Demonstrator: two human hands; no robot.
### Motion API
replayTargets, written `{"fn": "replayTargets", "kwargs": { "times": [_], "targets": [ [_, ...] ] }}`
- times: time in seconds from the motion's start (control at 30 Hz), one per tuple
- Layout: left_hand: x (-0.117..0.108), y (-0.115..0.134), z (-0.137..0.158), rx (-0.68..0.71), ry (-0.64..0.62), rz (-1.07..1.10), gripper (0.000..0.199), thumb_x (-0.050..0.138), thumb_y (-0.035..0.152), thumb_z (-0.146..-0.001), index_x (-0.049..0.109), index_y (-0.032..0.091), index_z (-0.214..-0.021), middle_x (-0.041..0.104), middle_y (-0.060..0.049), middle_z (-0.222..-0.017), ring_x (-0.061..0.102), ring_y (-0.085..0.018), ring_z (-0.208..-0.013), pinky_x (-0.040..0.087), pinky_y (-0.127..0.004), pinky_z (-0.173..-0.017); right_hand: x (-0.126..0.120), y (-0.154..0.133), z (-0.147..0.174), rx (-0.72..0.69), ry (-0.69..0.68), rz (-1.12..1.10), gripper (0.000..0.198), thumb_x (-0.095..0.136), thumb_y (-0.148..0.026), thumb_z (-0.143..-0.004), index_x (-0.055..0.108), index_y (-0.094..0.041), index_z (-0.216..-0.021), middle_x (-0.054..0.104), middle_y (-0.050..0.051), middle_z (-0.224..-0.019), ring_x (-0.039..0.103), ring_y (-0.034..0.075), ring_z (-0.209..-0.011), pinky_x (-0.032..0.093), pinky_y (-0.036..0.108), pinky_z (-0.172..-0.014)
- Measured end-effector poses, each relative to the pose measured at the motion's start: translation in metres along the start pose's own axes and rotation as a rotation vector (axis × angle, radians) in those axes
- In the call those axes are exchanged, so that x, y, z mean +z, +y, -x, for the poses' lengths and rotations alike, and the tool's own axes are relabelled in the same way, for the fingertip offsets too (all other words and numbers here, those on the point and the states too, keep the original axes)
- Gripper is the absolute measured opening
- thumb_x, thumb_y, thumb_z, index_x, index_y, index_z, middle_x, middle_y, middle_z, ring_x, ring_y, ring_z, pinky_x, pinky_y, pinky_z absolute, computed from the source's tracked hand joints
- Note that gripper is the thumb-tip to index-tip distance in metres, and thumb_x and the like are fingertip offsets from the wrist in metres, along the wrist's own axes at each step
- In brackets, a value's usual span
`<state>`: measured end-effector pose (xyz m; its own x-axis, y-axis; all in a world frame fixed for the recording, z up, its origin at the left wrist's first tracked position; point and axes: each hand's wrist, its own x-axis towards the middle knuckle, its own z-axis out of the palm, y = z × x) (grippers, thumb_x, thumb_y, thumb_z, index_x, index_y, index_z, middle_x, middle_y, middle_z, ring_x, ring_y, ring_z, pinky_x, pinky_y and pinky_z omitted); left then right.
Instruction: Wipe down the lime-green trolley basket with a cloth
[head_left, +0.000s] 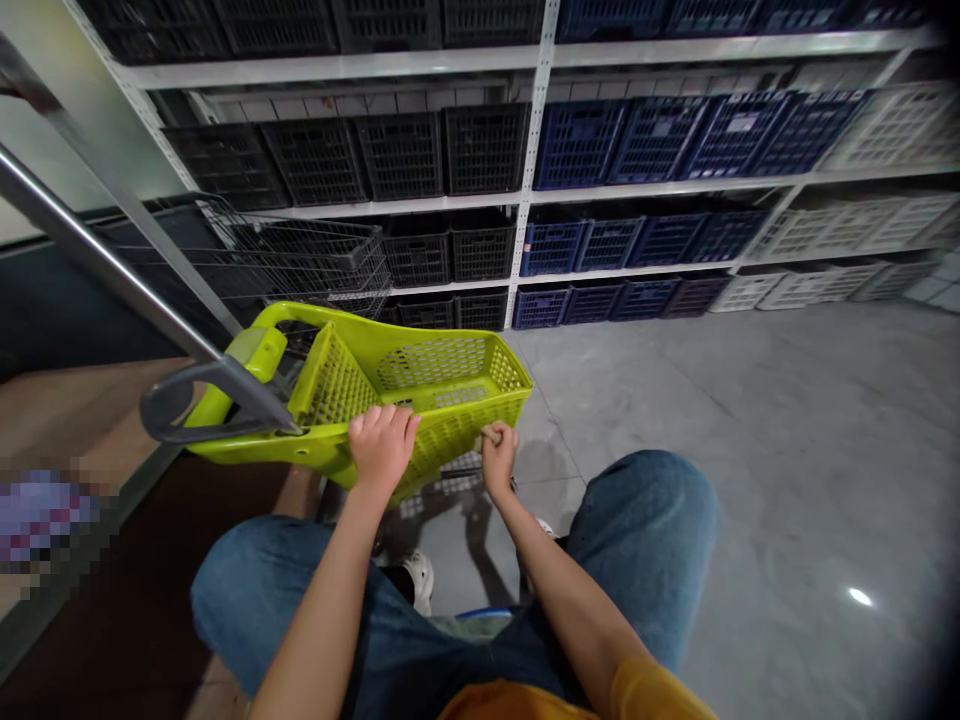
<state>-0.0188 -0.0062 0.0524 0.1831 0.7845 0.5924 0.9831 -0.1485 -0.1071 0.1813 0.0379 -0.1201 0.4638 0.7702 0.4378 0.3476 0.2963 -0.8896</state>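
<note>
A lime-green plastic shopping cart (459, 408) with a perforated basket stands in front of my knees. My left hand (381, 450) is closed over the near rim of the basket. At the outer near side, close to the front end, my right hand (500, 460) is closed around a small beige cloth (486, 437). The cloth is at the basket's side, mostly hidden by the fingers. A grey handle (255, 393) rises from the rear end of the cart.
A dark wire cart (315, 255) stands behind. White shelving (521, 230) carries several black crates (315, 160), blue crates (577, 145) and white crates (885, 130). A brown ledge (82, 405) lies at left. Grey floor (795, 470) extends right of my knees.
</note>
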Motion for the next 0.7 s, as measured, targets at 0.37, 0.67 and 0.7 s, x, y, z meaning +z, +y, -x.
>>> {"fn": "replayTargets", "kwargs": {
  "times": [0.37,0.67,0.7],
  "targets": [
    [-0.001,0.001,0.000,-0.010,-0.004,0.015,0.032,0.044,0.044,-0.098,0.068,0.024,-0.089,0.068,-0.007,-0.084,0.054,-0.026,-0.086,0.028,-0.041,-0.079,0.003,0.024,0.026,-0.227,-0.310,0.088,0.026,0.042,-0.006,-0.078,0.060,-0.019,-0.090,0.053,0.006,-0.097,0.053,0.019,-0.094,0.047,0.034,-0.088],
    [-0.003,0.003,-0.001,-0.010,0.000,0.015,0.033,0.043,0.044,-0.099,0.067,0.024,-0.089,0.068,-0.007,-0.083,0.054,-0.026,-0.086,0.029,-0.041,-0.079,0.000,-0.050,-0.007,-0.338,-0.229,0.016,0.021,0.047,-0.009,-0.086,0.060,-0.021,-0.097,0.061,0.007,-0.096,0.055,0.021,-0.098,0.046,0.036,-0.089],
    [-0.003,0.003,-0.001,-0.011,0.001,0.011,0.033,0.043,0.044,-0.099,0.067,0.024,-0.089,0.068,-0.007,-0.083,0.054,-0.026,-0.086,0.029,-0.041,-0.079,0.000,-0.064,-0.015,-0.373,-0.207,0.006,0.021,0.048,-0.009,-0.086,0.060,-0.021,-0.098,0.062,0.007,-0.098,0.055,0.021,-0.098,0.046,0.036,-0.089]
  ]
}}
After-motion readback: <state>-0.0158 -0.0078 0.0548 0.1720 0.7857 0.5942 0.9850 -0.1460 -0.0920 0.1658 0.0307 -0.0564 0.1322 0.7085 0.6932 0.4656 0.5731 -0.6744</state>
